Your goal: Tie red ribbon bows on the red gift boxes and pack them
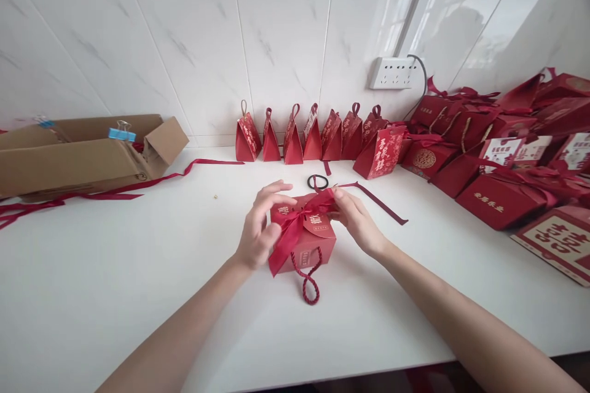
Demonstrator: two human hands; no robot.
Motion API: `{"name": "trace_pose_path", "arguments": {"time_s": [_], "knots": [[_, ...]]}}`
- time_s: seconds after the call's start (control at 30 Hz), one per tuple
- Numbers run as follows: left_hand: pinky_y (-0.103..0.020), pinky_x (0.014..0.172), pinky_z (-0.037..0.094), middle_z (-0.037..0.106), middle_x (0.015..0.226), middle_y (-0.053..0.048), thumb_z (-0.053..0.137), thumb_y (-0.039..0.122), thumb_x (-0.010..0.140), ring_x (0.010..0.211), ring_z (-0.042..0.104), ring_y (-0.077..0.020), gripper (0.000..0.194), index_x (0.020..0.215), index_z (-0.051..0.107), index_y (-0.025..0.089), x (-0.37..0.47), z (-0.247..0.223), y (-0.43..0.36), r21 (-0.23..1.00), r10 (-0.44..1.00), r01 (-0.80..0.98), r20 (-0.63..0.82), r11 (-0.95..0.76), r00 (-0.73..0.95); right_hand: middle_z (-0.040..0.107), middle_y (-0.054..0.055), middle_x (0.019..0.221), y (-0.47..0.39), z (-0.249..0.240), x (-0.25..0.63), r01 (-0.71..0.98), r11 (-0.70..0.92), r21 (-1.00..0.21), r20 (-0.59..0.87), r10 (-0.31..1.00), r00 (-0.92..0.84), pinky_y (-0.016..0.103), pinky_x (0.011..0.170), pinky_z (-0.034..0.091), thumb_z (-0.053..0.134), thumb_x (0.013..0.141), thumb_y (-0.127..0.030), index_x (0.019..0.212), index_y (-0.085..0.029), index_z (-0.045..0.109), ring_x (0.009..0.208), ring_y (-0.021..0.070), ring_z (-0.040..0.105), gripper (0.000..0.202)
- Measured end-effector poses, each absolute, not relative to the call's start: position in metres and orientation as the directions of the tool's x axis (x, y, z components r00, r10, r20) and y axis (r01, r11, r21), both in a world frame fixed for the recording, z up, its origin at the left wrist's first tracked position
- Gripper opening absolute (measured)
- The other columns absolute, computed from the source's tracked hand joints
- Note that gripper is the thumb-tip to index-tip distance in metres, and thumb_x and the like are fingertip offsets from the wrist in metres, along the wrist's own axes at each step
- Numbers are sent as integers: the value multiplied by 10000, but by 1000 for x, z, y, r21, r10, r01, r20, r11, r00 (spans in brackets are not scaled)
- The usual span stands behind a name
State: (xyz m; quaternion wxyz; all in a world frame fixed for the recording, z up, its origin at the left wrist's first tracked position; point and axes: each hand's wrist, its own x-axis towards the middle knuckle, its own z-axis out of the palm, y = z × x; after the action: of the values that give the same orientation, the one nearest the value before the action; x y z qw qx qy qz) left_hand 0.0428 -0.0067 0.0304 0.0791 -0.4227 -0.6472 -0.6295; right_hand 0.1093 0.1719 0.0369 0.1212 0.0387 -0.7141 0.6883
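Observation:
A red gift box point(318, 250) with gold lettering sits on the white table point(216, 331), between my two hands. Across its top lies a red ribbon bow point(302, 215), one wide tail hanging down the front left. My left hand point(262, 227) is at the box's left side, fingers apart and curved over the bow's left loop, with the thumb near the ribbon. My right hand point(357, 218) pinches the bow's right loop between thumb and fingers. A twisted dark red cord handle point(311, 291) droops from the box's front onto the table.
Behind the box lie a black ring point(325, 182) and a ribbon strip point(382, 203). Small triangular red boxes point(294, 146) line the tiled wall. Many red gift boxes point(500, 199) are piled right. A cardboard box point(78, 163) with ribbon point(170, 179) stands left; a socket strip point(391, 73) is on the wall.

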Motion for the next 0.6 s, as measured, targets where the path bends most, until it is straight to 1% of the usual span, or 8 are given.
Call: {"name": "trace_pose_path", "arguments": {"time_s": [0.1,0.23,0.33,0.4,0.47,0.5,0.53,0.6], "knots": [[-492,1040,305,565,1165,-99,546,378,763,1241,394,-306,271,956,609,198,48,33,-8,668,538,741,651,-70,-536,531,9,740,176,39,110,-220,36,-975,222,61,-973,287,681,464,445,856,-564,746,-187,501,666,134,514,397],[-445,1001,374,557,1134,-86,507,245,779,1176,456,-259,201,958,589,206,50,36,-8,669,571,743,601,23,-559,582,23,792,177,42,110,-182,39,-983,183,20,-983,292,686,476,556,821,-492,829,-178,545,725,153,559,313],[-411,974,394,546,1156,-87,507,276,783,1139,480,-243,264,1031,568,207,44,44,-14,648,656,757,534,88,-534,605,28,817,178,42,110,-186,46,-982,183,-60,-981,309,720,484,565,826,-462,879,-178,584,735,159,572,289],[-394,931,410,553,1142,-86,565,337,738,1097,497,-245,361,1072,541,201,36,53,-24,616,637,770,528,167,-561,604,26,785,179,41,110,-175,56,-983,171,-78,-982,319,732,487,554,831,-470,845,-174,595,724,161,578,300],[-338,766,456,609,919,-60,579,410,719,876,570,-211,297,915,564,187,29,64,-35,655,580,709,481,260,-658,605,28,759,180,40,110,-156,66,-986,152,-70,-986,323,725,492,552,828,-486,803,-169,594,731,171,591,321],[-299,642,448,600,741,-35,557,452,732,705,573,-178,273,768,558,181,27,70,-41,706,592,639,385,304,-708,608,29,750,180,39,110,-151,72,-986,146,-67,-987,321,718,494,554,823,-494,790,-167,594,737,176,597,331],[-266,522,401,561,594,-16,516,493,755,551,538,-146,336,638,527,178,27,76,-46,761,654,545,216,352,-725,612,30,740,180,39,110,-150,79,-986,145,-61,-988,317,709,496,556,819,-502,783,-167,598,740,179,601,340],[-235,383,268,555,485,-26,460,548,778,392,486,-118,464,516,502,168,29,87,-53,804,783,349,-215,481,-583,619,30,723,180,38,110,-152,88,-984,148,-52,-988,307,688,498,562,812,-511,781,-167,607,738,181,605,349]]}}
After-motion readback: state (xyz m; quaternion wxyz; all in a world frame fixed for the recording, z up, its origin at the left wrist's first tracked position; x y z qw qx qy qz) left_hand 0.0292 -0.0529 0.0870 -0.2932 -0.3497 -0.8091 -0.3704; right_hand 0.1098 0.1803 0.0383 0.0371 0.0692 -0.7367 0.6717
